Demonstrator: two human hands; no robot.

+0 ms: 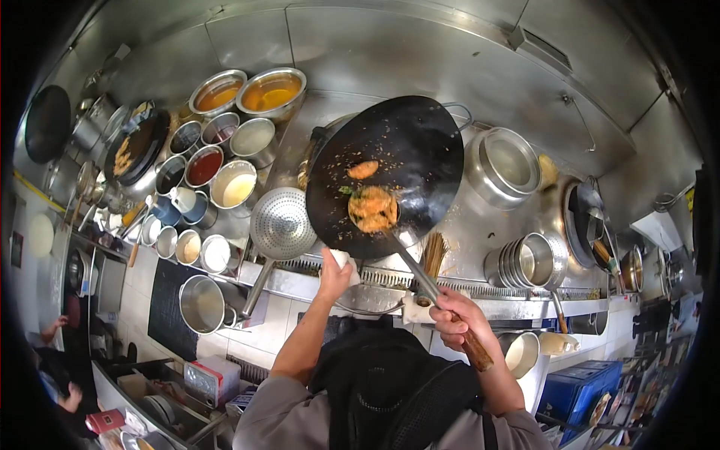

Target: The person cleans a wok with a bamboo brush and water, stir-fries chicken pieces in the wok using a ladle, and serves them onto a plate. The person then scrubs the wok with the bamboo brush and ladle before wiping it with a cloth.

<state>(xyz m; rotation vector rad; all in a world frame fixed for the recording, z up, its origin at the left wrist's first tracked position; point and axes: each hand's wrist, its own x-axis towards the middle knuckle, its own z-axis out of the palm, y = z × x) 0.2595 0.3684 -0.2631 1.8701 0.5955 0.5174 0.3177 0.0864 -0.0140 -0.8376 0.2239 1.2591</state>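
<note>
A large black wok (427, 150) is tilted up over the stove, with bits of food stuck to its inside. My left hand (334, 276) grips the wok's near edge through a white cloth (343, 262). In my right hand (459, 321) is the wooden handle of a metal ladle (417, 271), whose bowl lies inside the wok. Orange-brown food pieces (373, 209) sit in and around the ladle's bowl, and one separate piece (364, 169) rests higher on the wok's surface. Left of the wok is a perforated strainer (283, 223).
Bowls of orange liquid (271, 91) and sauce containers (204, 166) stand at the left. Metal pots (510, 166) and stacked bowls (534, 259) are on the right. A bamboo brush (434, 255) stands beside the wok. Another person's hand (71, 397) shows at the lower left.
</note>
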